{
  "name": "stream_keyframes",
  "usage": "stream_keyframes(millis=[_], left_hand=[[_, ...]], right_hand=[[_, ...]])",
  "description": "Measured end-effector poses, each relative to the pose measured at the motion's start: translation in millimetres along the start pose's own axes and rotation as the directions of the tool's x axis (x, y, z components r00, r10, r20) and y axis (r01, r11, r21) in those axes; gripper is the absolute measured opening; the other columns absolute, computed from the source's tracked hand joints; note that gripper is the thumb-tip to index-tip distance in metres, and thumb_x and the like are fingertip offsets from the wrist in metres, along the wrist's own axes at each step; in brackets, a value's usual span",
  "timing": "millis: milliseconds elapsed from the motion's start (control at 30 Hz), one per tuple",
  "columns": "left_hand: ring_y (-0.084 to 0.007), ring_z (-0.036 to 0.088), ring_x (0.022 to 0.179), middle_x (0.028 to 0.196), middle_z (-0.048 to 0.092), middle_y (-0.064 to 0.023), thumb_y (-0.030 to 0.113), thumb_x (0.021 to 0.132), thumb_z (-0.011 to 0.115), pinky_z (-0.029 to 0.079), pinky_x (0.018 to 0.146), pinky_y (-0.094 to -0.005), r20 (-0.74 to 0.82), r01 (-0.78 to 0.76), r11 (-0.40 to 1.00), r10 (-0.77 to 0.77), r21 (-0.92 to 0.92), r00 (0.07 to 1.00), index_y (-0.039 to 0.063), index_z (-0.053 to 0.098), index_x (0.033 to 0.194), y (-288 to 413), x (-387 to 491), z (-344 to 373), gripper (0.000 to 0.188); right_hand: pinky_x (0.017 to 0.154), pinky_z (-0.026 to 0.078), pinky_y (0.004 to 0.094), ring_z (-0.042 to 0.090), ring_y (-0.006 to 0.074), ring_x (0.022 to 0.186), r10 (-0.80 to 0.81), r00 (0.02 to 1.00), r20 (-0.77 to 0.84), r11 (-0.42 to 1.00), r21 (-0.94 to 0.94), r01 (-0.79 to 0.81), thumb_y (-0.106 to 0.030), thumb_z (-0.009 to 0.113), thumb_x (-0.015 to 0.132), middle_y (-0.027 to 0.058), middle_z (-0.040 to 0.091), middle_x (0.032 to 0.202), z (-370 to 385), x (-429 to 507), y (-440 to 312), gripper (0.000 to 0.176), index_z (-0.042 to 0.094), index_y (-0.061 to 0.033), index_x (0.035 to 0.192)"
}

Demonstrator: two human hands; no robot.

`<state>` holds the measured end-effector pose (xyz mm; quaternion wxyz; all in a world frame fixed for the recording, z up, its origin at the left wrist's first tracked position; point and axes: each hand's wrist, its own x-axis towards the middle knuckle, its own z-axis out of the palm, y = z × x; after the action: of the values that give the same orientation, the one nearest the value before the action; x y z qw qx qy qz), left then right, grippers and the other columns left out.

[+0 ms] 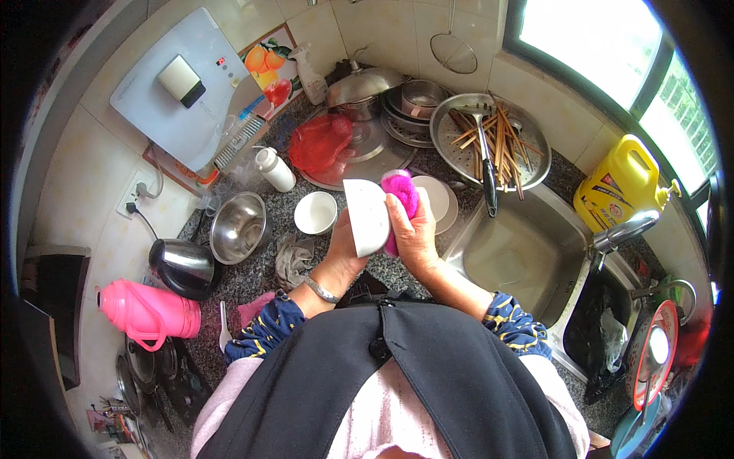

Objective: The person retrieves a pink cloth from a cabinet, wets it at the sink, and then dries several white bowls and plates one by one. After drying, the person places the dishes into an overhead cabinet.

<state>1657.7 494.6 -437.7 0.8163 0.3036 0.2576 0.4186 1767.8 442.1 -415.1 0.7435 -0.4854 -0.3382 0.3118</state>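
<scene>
My left hand (pixel 342 246) grips a white bowl (pixel 366 218) tilted on its side, its fingers partly hidden behind the bowl. In my right hand (pixel 414 235) is a magenta cloth (pixel 399 192), held against the bowl's outer side. Another white bowl (pixel 315 213) stands upright on the granite counter, left of the held one. Stacked white plates (pixel 450 209) lie just beyond my right hand. A crumpled grey cloth (pixel 293 261) rests on the counter near my left wrist.
A steel sink (pixel 516 252) holding some water is at right, below a strainer pan (pixel 536 166) of chopsticks. Steel bowl (pixel 239 228), white bottle (pixel 276 170), black kettle (pixel 182 268) and pink thermos (pixel 152 312) stand left. A yellow jug (pixel 618 183) stands behind the faucet (pixel 625 230).
</scene>
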Motion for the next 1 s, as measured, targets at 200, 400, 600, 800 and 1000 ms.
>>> stream_keyframes(millis=[200, 400, 600, 800, 1000], left_hand=[[-0.0166, 0.061, 0.101, 0.113, 0.062, -0.0066, 0.014, 0.095, 0.053, 0.051, 0.088, -0.0304, 0.115, 0.053, 0.968, -0.025, -0.246, 0.993, 0.004, 0.056, 0.12, -11, 4, -13, 0.027], [-0.0181, 0.06, 0.105, 0.118, 0.06, -0.0075, 0.012, 0.095, 0.053, 0.05, 0.09, -0.0318, 0.257, -0.251, 0.831, 0.136, 0.496, 0.957, 0.005, 0.053, 0.125, 4, -3, -5, 0.031], [-0.0161, 0.062, 0.099, 0.113, 0.062, -0.006, 0.009, 0.091, 0.06, 0.053, 0.085, -0.0304, 0.023, 0.001, 0.965, -0.007, 0.263, 1.0, 0.004, 0.052, 0.125, -3, -21, 2, 0.035], [-0.0175, 0.061, 0.101, 0.114, 0.061, -0.0069, 0.004, 0.089, 0.059, 0.053, 0.085, -0.0325, -0.079, -0.117, 0.948, 0.146, 0.295, 0.986, 0.006, 0.051, 0.125, 18, -7, -41, 0.037], [-0.0258, 0.066, 0.093, 0.118, 0.057, -0.0138, 0.012, 0.089, 0.05, 0.06, 0.062, -0.0364, -0.256, -0.025, 0.876, 0.168, 0.482, 0.952, 0.008, 0.039, 0.131, 53, 0, -74, 0.043]], right_hand=[[0.076, 0.048, 0.03, 0.057, 0.015, 0.085, -0.029, 0.999, 0.029, 0.979, -0.199, 0.034, -0.016, 0.068, 0.087, 0.0083, 0.061, 0.093, -8, -10, -8, 0.021, 0.059, -0.0051, 0.102], [0.072, 0.045, 0.0398, 0.053, 0.0301, 0.084, -0.681, 0.659, 0.32, 0.542, -0.384, 0.747, -0.013, 0.079, 0.066, 0.0106, 0.054, 0.092, -9, -19, -1, 0.035, 0.058, -0.0067, 0.093], [0.074, 0.047, 0.0333, 0.057, 0.0211, 0.083, 0.065, 0.977, 0.203, 0.995, -0.093, -0.047, -0.028, 0.066, 0.088, 0.0082, 0.06, 0.089, -14, 21, -1, 0.026, 0.062, -0.0047, 0.1], [0.079, 0.05, 0.0297, 0.062, 0.0166, 0.087, 0.305, 0.947, 0.102, 0.95, -0.106, -0.295, -0.035, 0.061, 0.092, 0.008, 0.065, 0.096, -45, 24, 27, 0.038, 0.061, -0.002, 0.11], [0.079, 0.05, 0.0276, 0.061, 0.0139, 0.088, 0.263, 0.964, -0.038, 0.965, 0.012, -0.263, -0.034, 0.06, 0.094, 0.0071, 0.065, 0.099, -73, 22, 21, 0.037, 0.06, -0.003, 0.113]])
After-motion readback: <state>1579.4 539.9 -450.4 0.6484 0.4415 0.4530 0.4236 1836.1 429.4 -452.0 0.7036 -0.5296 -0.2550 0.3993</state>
